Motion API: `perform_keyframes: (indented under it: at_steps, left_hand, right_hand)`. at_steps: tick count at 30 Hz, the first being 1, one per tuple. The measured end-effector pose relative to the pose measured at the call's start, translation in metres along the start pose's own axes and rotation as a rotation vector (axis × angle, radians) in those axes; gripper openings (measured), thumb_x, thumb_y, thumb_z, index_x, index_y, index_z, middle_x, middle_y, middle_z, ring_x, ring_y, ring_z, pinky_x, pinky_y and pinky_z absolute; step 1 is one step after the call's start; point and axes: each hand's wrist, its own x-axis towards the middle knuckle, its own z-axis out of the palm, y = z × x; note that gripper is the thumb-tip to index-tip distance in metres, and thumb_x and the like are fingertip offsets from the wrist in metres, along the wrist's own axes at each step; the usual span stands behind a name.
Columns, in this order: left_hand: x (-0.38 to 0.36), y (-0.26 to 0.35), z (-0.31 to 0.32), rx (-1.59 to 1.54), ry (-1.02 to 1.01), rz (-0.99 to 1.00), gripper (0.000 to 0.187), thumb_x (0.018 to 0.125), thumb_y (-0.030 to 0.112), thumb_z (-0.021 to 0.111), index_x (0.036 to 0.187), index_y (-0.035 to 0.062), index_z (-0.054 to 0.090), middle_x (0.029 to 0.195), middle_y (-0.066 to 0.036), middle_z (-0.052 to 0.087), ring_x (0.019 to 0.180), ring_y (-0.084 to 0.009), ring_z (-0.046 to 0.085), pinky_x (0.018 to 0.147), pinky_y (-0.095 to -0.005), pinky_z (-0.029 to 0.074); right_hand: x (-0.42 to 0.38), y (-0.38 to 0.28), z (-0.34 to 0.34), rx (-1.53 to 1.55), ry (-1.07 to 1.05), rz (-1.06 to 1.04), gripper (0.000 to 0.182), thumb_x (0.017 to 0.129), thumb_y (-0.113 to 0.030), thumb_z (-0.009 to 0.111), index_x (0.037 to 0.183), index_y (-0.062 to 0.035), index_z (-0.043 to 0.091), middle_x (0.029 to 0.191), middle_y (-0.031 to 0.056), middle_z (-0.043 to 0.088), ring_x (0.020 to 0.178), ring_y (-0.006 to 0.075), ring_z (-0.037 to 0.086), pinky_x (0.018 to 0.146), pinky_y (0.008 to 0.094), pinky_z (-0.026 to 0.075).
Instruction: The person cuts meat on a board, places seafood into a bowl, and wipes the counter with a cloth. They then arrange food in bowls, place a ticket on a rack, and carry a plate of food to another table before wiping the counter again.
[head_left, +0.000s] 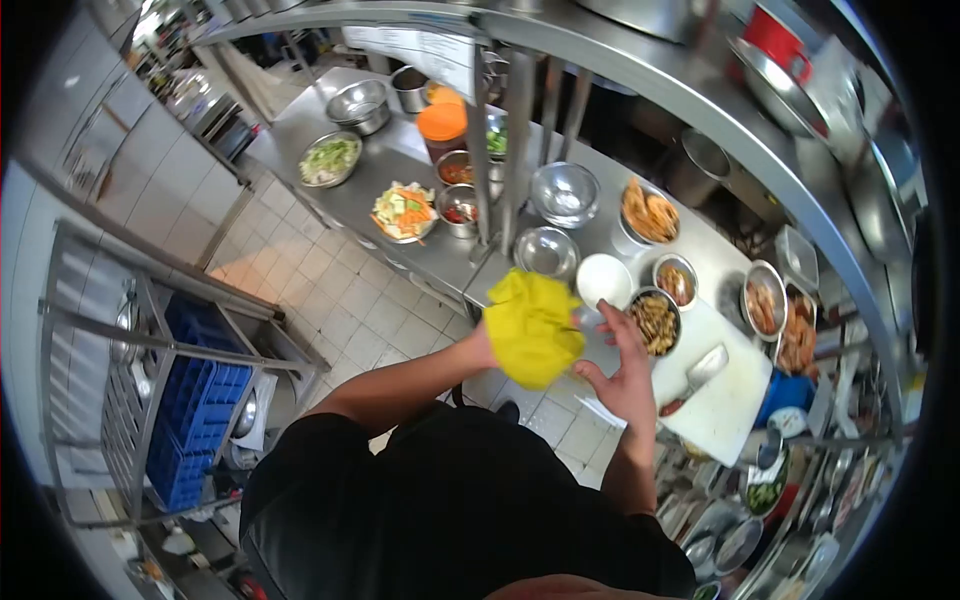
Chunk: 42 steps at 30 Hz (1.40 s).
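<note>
A bunched yellow cloth (532,325) covers most of my left hand (486,346), which grips it in front of my body; those fingers are hidden under the folds. Across from it, my right hand (625,372) has its thumb and fingers apart and holds nothing that I can see. The right fingertips are near a white bowl (604,281) and a bowl of browned, chopped pieces (655,322). Just beyond the cloth stands a metal bowl (546,252). To the right, a knife (697,378) with a broad blade lies on a white cutting board (728,400).
Cut vegetables fill a plate (404,212) and a bowl (330,160) on the steel counter (385,165). A container of shrimp-like pieces (650,215) stands farther back. Shelf posts (517,140) rise from the counter. Blue crates (200,400) sit in a rack at left.
</note>
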Motion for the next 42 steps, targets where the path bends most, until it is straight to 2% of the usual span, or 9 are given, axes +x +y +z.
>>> perform_keyframes:
  at_steps: [2,7,19,23,28,32,36,39,42]
  left_hand:
    - [-0.045,0.028,-0.045,0.677,0.081,0.192,0.058,0.091,0.049,0.037,0.133,0.0085,0.040,0.132,-0.014,0.047,0.120,-0.0322,0.045,0.102,-0.0478,0.035]
    - [-0.173,0.124,-0.089,-0.137,0.278,0.522,0.056,0.090,0.050,0.037,0.123,0.0067,0.049,0.123,-0.016,0.054,0.114,-0.0339,0.050,0.100,-0.0506,0.036]
    - [-0.359,0.580,-0.230,0.279,0.756,1.182,0.048,0.092,0.055,0.038,0.110,0.0144,0.054,0.089,-0.005,0.056,0.083,-0.0242,0.057,0.074,-0.0403,0.049]
    - [-0.341,0.702,-0.264,0.629,1.000,1.180,0.055,0.094,0.054,0.035,0.124,0.0089,0.044,0.109,-0.010,0.055,0.093,-0.0269,0.057,0.079,-0.0408,0.048]
    - [-0.295,0.770,-0.297,0.948,2.148,0.578,0.091,0.085,0.064,0.037,0.145,0.0049,0.003,0.150,-0.024,0.005,0.137,-0.0446,0.005,0.111,-0.0503,0.007]
    - [-0.277,0.800,-0.433,1.792,1.977,0.273,0.081,0.088,0.054,0.039,0.141,-0.0034,0.020,0.147,-0.028,0.012,0.138,-0.0433,0.004,0.111,-0.0503,0.001]
    - [-0.243,0.878,-0.467,2.003,1.868,0.455,0.073,0.088,0.040,0.041,0.138,-0.0099,0.022,0.146,-0.029,0.014,0.137,-0.0434,0.006,0.111,-0.0500,0.003]
    - [-0.209,0.974,-0.423,1.804,1.851,-0.223,0.068,0.088,0.033,0.042,0.137,-0.0102,0.024,0.146,-0.029,0.014,0.137,-0.0439,0.008,0.112,-0.0482,0.006]
    - [-0.158,1.009,-0.463,1.808,1.878,0.273,0.064,0.088,0.028,0.043,0.137,-0.0093,0.027,0.146,-0.028,0.017,0.137,-0.0405,0.010,0.112,-0.0458,0.008]
  right_hand:
    - [0.010,0.004,0.025,0.042,-0.035,-0.012,0.064,0.070,-0.013,0.075,0.128,-0.0067,0.048,0.118,0.0140,0.055,0.093,0.0236,0.057,0.080,0.0328,0.046]
    - [0.047,0.004,0.089,0.202,-0.280,0.074,0.052,0.076,-0.008,0.070,0.125,-0.0071,0.052,0.108,0.0075,0.062,0.088,0.0178,0.059,0.079,0.0305,0.045]
    - [0.217,-0.076,0.316,0.144,-0.515,0.179,0.045,0.082,-0.004,0.063,0.125,-0.0053,0.050,0.114,0.0068,0.060,0.087,0.0137,0.059,0.078,0.0276,0.047]
    - [0.250,-0.087,0.349,0.165,-0.440,0.414,0.046,0.083,-0.010,0.065,0.126,-0.0055,0.048,0.113,0.0106,0.059,0.089,0.0169,0.061,0.079,0.0296,0.049]
    - [0.296,-0.067,0.417,0.317,-0.496,0.477,0.046,0.088,-0.009,0.060,0.130,-0.0043,0.043,0.116,0.0077,0.057,0.090,0.0134,0.059,0.080,0.0269,0.048]
    - [0.360,-0.075,0.507,0.270,-0.409,0.472,0.046,0.090,-0.011,0.057,0.132,-0.0059,0.041,0.117,0.0073,0.057,0.089,0.0107,0.057,0.079,0.0247,0.047]
    - [0.432,-0.094,0.580,0.236,-0.459,0.604,0.042,0.090,-0.013,0.058,0.129,-0.0069,0.046,0.113,0.0071,0.060,0.086,0.0112,0.059,0.078,0.0255,0.048]
    - [0.483,-0.115,0.607,-0.065,-0.411,0.673,0.038,0.089,-0.014,0.059,0.125,-0.0064,0.050,0.109,0.0067,0.062,0.086,0.0131,0.060,0.078,0.0255,0.048]
    - [0.507,-0.109,0.619,0.042,-0.286,0.722,0.034,0.091,-0.015,0.056,0.122,-0.0020,0.052,0.105,0.0094,0.063,0.086,0.0148,0.061,0.077,0.0263,0.049]
